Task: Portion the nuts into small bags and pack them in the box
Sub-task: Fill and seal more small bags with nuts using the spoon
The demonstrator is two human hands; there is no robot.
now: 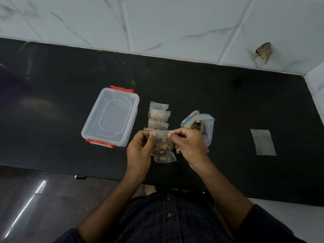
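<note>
both hands are at the centre of the frame, holding a small bag (164, 148) of nuts by its top edge. the left hand (140, 149) pinches the left corner of the mouth between thumb and fingers, and the right hand (190, 146) pinches the right corner the same way. the bag hangs between them just above the counter (228, 95), and the nuts sit low in it.

the step looks like sealing the strip. if the pinch runs along it unevenly, part of the mouth may stay open, and nuts could spill later when the bag is laid in the box (110, 116). a nut caught in the strip would do the same. whether the strip is closed yet cannot be told.

a row of filled bags (158, 116) lies just above the hands, overlapping one another. a careless put-down could push them out of line or knock the big bag (201, 127) just right of the hands, whose mouth looks open with nuts inside; tipping it would scatter them over the counter.

the box sits left of centre with its lid on and red clips at both ends, so nothing is packed yet. an empty bag (263, 142) lies flat well off to the right.
</note>
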